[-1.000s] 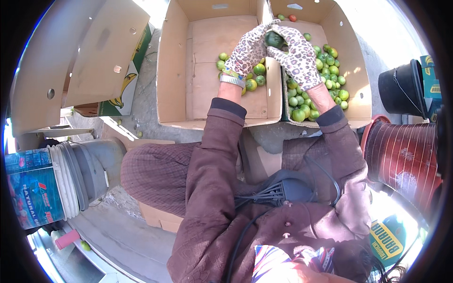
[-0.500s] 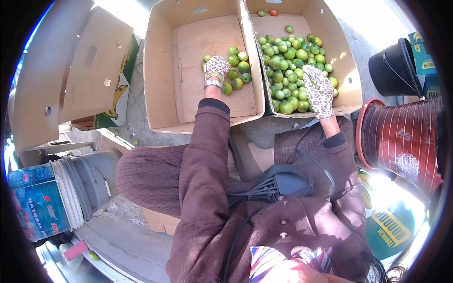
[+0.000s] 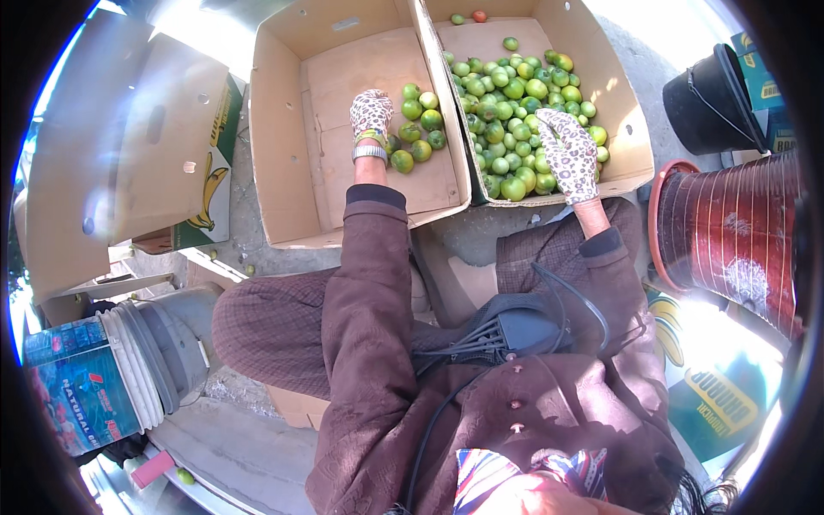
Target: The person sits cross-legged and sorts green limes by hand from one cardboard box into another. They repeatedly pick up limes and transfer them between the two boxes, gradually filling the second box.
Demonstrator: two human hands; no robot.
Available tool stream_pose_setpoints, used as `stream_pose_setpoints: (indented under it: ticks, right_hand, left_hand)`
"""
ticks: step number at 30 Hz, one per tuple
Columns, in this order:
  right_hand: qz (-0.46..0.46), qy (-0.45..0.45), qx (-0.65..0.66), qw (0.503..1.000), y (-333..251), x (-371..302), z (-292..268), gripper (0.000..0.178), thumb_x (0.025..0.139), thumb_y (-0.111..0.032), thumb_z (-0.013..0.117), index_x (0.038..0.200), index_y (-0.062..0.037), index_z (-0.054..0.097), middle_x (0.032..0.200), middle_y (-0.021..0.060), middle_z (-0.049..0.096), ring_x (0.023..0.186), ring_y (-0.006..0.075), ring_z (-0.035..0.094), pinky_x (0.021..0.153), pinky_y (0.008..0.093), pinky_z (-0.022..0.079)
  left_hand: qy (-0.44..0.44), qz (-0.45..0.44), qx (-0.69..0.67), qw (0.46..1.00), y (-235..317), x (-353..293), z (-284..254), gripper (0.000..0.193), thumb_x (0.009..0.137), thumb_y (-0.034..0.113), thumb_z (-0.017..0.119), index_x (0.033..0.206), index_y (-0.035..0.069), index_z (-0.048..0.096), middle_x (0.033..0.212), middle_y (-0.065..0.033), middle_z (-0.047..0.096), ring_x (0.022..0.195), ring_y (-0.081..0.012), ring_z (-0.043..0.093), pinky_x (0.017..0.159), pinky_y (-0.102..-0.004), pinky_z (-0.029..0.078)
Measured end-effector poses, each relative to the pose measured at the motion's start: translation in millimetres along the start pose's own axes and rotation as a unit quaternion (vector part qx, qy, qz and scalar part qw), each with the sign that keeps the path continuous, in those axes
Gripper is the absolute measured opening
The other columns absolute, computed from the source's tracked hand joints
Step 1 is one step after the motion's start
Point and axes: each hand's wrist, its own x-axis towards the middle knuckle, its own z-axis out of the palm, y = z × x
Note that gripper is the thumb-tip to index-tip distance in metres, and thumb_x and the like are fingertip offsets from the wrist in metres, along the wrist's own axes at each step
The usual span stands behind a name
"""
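My left hand (image 3: 372,116), in a spotted glove with a banded wrist, is inside the left cardboard box (image 3: 322,64). Its fingers curl downward, and whatever they hold is hidden beneath the hand. Just right of it lies a small group of green tomatoes (image 3: 410,110), some tinged yellow. In the right cardboard box (image 3: 625,129), my right hand (image 3: 568,153), gloved alike, lies over the near right part of a large heap of green tomatoes (image 3: 515,90). Its fingers are stretched out against the heap. A red tomato (image 3: 479,16) sits at that box's far end.
A black bucket (image 3: 714,103) and a reddish ribbed tub (image 3: 730,236) stand at the right. Stacked pails (image 3: 129,360) and upright cardboard boxes (image 3: 167,137) are on the left. A cable (image 3: 575,300) crosses my lap near a dark pouch (image 3: 528,330).
The view has shifted slightly. My left hand has drawn a little left from the small group, and the tomato at its left side no longer shows. My right hand stays on the heap.
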Motion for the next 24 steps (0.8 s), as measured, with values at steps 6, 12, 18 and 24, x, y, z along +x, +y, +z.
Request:
stream_pose_setpoints:
  ticks: [6,12,18,24]
  right_hand:
    - [0.057,0.002,-0.027,0.998,-7,2,-6,0.024,0.089,-0.008,0.063,0.111,-0.0030,0.067,0.110,0.0115,0.067,0.103,0.0231,0.063,0.091,0.0331,0.049]
    - [0.074,0.050,0.021,0.996,3,3,0,0.026,0.090,-0.015,0.059,0.114,-0.0097,0.066,0.106,0.0092,0.067,0.097,0.0243,0.063,0.088,0.0350,0.049]
    - [0.028,-0.138,-0.162,0.977,54,29,-3,0.030,0.087,-0.018,0.059,0.115,-0.0106,0.064,0.111,0.0117,0.065,0.102,0.0288,0.061,0.090,0.0411,0.048]
    - [-0.080,-0.320,-0.329,0.885,46,45,36,0.029,0.081,-0.013,0.058,0.109,-0.0129,0.067,0.101,0.0133,0.065,0.099,0.0321,0.062,0.087,0.0450,0.049]
  left_hand:
    - [0.057,-0.027,-0.223,0.973,28,-9,-11,0.022,0.084,0.012,0.062,0.101,0.004,0.072,0.097,-0.0093,0.072,0.089,-0.0173,0.067,0.079,-0.0306,0.051]
    - [0.080,-0.005,-0.319,0.944,12,5,2,0.020,0.088,0.013,0.062,0.103,0.003,0.071,0.081,-0.0021,0.067,0.069,-0.0092,0.058,0.060,-0.0247,0.047]
    - [0.072,0.038,-0.349,0.934,21,8,3,0.021,0.088,0.014,0.064,0.105,0.002,0.070,0.090,-0.0039,0.069,0.074,-0.0105,0.062,0.064,-0.0242,0.051]
    - [0.051,0.037,-0.371,0.926,36,4,1,0.021,0.089,0.015,0.064,0.105,0.002,0.070,0.092,-0.0039,0.069,0.078,-0.0114,0.063,0.066,-0.0255,0.052]
